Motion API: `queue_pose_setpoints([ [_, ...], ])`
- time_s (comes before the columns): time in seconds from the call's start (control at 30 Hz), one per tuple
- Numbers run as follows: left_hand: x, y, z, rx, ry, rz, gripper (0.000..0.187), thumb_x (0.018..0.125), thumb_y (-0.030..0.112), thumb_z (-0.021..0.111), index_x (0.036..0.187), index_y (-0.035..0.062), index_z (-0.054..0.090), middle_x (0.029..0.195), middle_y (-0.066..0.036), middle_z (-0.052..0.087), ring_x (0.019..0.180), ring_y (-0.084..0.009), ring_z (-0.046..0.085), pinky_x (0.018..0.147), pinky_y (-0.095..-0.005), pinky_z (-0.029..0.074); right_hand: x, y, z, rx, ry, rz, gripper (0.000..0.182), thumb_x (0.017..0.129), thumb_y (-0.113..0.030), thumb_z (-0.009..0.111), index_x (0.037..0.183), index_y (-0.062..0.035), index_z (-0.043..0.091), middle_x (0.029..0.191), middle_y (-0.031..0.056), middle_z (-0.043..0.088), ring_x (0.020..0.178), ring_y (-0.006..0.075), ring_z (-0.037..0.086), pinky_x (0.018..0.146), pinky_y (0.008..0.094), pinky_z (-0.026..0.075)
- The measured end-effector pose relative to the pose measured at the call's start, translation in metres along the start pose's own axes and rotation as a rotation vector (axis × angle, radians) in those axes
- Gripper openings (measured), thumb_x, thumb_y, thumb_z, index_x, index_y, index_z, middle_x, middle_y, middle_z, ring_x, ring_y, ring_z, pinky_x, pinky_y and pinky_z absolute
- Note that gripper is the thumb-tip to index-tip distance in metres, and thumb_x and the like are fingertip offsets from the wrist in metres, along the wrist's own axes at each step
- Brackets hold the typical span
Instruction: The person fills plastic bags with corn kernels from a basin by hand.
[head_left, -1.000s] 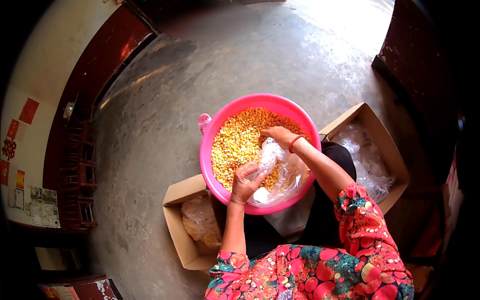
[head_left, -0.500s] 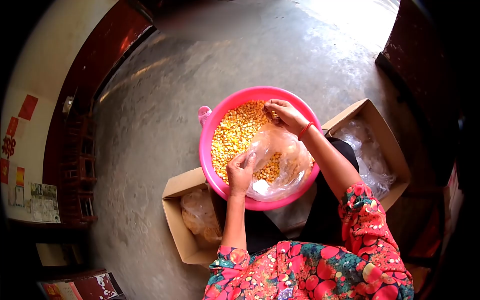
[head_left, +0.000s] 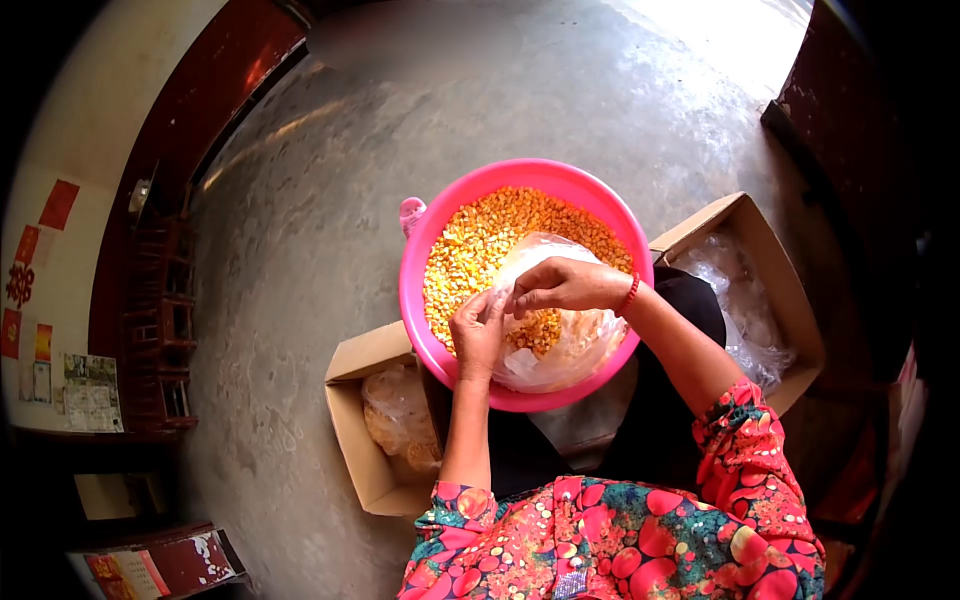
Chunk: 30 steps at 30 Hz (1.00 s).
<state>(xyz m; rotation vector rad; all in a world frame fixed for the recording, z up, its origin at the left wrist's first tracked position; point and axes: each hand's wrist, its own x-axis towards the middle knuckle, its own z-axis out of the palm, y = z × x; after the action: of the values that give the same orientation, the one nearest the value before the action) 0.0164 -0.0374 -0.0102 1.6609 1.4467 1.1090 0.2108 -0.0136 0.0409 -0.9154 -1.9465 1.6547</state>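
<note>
A pink basin (head_left: 412,290) full of yellow corn kernels (head_left: 470,245) sits in front of me. Inside it lies a clear plastic bag (head_left: 585,345), its mouth facing up and some kernels visible within. My left hand (head_left: 478,330) pinches the left part of the bag's rim between thumb and fingers. Close beside it, my right hand (head_left: 565,285), with a red bracelet at the wrist, reaches across the bag's mouth. Its fingers are bent together near the left fingertips at the rim; whatever they grip is hidden.
Left of my legs, a cardboard box (head_left: 345,420) holds a filled clear bag (head_left: 398,410). Another cardboard box (head_left: 800,330) on the right contains crumpled clear plastic (head_left: 735,290). Wooden stools (head_left: 160,330) line the left wall. Concrete floor (head_left: 300,250) surrounds the basin.
My right hand has moved from the kernels at the basin's far side, down and left to the bag's mouth beside my left hand. The left hand keeps its hold on the rim.
</note>
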Motion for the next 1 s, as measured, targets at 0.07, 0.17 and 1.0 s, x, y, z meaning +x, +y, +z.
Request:
queue_pose_setpoints([
  [0.07, 0.0, -0.012, 0.0, 0.0, 0.007, 0.025, 0.018, 0.082, 0.012, 0.065, 0.09, -0.0032, 0.065, 0.074, -0.01, 0.064, 0.067, -0.015, 0.061, 0.062, -0.0282, 0.047, 0.0, 0.0, -0.007, 0.14, -0.002, -0.127, 0.024, 0.091, -0.02, 0.053, 0.1, 0.0006, 0.062, 0.093, 0.0048, 0.065, 0.088, 0.0116, 0.059, 0.081, 0.0267, 0.047],
  [0.17, 0.0, -0.006, 0.0, -0.002, -0.005, 0.017, 0.017, 0.082, 0.012, 0.065, 0.09, -0.0031, 0.065, 0.074, -0.01, 0.064, 0.068, -0.0143, 0.061, 0.062, -0.0275, 0.047, -0.006, -0.008, -0.018, 0.367, 0.116, -0.026, 0.023, 0.091, -0.024, 0.053, 0.091, -0.0038, 0.063, 0.086, -0.0004, 0.064, 0.075, 0.0057, 0.056, 0.066, 0.0216, 0.047],
  [1.0, -0.002, 0.017, -0.004, 0.015, -0.382, 0.11, 0.019, 0.073, 0.012, 0.07, 0.078, -0.0041, 0.063, 0.074, -0.014, 0.061, 0.067, -0.0234, 0.06, 0.064, -0.0313, 0.047, 0.02, 0.062, -0.038, -0.509, 0.742, 0.146, 0.011, 0.078, -0.011, 0.053, 0.079, -0.0054, 0.062, 0.078, 0.0155, 0.063, 0.077, 0.0337, 0.061, 0.066, 0.0402, 0.048],
])
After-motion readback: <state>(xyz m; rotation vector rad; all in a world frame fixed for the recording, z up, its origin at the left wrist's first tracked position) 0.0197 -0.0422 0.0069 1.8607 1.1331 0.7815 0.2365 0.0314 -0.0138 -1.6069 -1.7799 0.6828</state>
